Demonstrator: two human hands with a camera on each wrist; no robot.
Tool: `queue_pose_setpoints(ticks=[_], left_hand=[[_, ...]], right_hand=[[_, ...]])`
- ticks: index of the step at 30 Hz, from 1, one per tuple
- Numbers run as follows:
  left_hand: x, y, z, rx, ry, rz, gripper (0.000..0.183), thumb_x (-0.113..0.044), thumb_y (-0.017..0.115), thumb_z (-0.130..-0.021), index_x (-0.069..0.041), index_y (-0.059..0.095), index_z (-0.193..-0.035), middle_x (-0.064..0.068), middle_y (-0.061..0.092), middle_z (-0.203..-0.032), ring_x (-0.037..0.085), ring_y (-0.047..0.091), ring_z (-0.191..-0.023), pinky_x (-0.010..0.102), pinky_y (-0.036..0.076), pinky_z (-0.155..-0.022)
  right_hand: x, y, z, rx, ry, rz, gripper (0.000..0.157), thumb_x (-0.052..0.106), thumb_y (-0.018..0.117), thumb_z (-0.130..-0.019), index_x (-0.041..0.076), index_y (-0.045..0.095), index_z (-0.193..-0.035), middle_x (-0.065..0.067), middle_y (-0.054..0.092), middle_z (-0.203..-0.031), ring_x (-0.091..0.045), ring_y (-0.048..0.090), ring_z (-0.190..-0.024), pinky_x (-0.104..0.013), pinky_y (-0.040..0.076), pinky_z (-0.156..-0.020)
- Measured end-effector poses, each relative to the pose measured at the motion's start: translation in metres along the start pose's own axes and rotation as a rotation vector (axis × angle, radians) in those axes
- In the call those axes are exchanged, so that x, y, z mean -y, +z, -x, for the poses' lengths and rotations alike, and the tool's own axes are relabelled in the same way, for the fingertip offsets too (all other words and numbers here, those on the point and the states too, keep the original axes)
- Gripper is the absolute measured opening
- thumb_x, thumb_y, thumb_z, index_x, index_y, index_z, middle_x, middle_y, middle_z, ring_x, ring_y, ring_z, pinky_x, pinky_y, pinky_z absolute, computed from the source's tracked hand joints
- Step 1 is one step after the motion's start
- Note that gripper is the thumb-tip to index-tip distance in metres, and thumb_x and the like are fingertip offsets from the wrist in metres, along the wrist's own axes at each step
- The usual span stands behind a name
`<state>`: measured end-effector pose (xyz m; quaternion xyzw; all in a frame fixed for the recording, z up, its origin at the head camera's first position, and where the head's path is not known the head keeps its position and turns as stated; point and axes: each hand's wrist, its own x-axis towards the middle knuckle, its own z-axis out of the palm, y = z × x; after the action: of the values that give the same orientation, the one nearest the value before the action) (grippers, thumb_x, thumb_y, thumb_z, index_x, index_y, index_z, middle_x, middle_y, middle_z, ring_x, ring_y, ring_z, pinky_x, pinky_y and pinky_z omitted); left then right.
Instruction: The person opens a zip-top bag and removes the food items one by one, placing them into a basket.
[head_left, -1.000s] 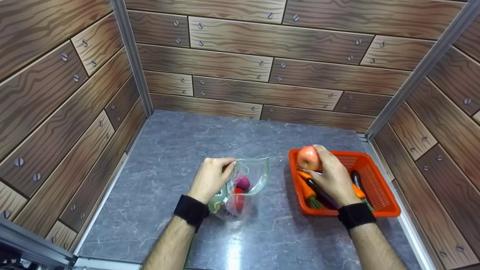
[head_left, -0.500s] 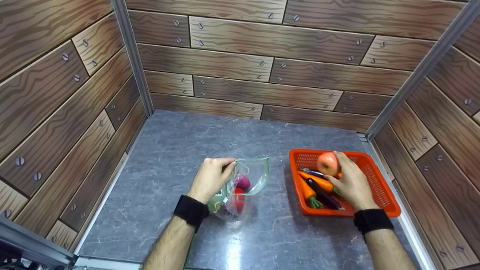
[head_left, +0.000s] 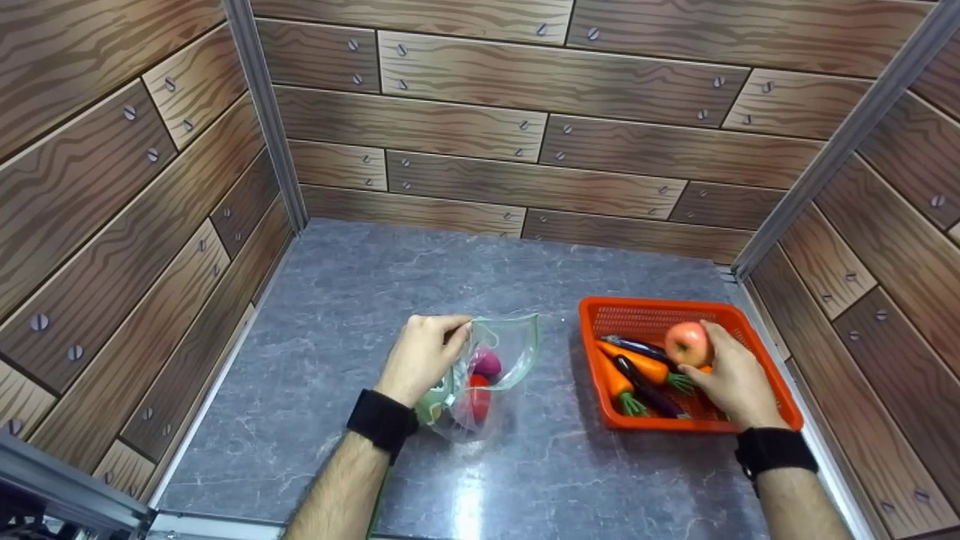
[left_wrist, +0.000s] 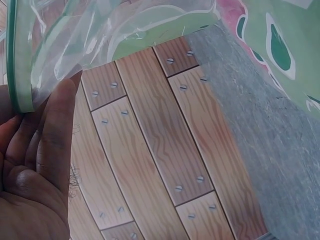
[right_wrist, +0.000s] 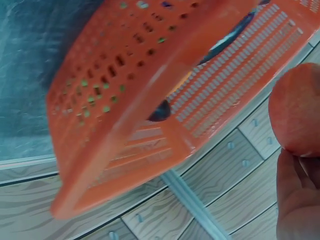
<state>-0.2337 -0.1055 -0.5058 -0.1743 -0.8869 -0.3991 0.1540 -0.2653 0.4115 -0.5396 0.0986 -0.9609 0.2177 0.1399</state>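
My left hand (head_left: 416,364) pinches the edge of a clear zip bag (head_left: 527,358) in the middle of the head view. The left wrist view shows the bag's green seal strip (left_wrist: 19,60) between thumb and fingers. Inside the bag lie a magenta rounded thing (head_left: 487,363) and a red one (head_left: 478,397), partly veiled by plastic. Over the right part of an orange-red basket (head_left: 675,424), my right hand (head_left: 739,382) grips a red apple (head_left: 688,344). The right wrist view has this apple (right_wrist: 297,110) at its right edge, beside the basket wall.
Orange carrots (head_left: 637,365) with green tops and dark eggplants (head_left: 646,391) fill the basket's left side. Wood-patterned walls (head_left: 480,172) with metal corner posts (head_left: 266,112) enclose the grey marbled tabletop (head_left: 360,277) on the left, back and right.
My right hand has carried the apple rightward and slightly toward me across the basket, uncovering more of the carrots and eggplants. The left hand and bag stay in place.
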Motion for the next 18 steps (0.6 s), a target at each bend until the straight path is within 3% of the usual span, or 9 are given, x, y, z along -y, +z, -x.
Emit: queue_pose_setpoints(ticks=[13, 18], left_hand=[[0.001, 0.0, 0.0, 0.005, -0.006, -0.013, 0.021, -0.016, 0.073, -0.117, -0.007, 0.091, -0.126, 0.005, 0.086, -0.094, 0.007, 0.061, -0.072, 0.027, 0.058, -0.072], [0.0, 0.0, 0.0, -0.003, -0.002, -0.015, 0.021, -0.015, 0.074, -0.117, -0.006, 0.091, -0.125, 0.004, 0.086, -0.094, 0.009, 0.064, -0.075, 0.032, 0.062, -0.074]], right_hand=[[-0.028, -0.006, 0.014, 0.193, 0.089, 0.027, 0.092, 0.018, 0.099, -0.092, -0.02, 0.052, -0.161, -0.049, 0.063, -0.154, -0.067, 0.067, -0.137, -0.077, 0.056, -0.112], [-0.033, -0.006, 0.017, 0.26, 0.097, 0.062, 0.085, 0.023, 0.102, -0.09, -0.019, 0.06, -0.151, -0.043, 0.076, -0.13, -0.055, 0.078, -0.109, -0.06, 0.063, -0.088]])
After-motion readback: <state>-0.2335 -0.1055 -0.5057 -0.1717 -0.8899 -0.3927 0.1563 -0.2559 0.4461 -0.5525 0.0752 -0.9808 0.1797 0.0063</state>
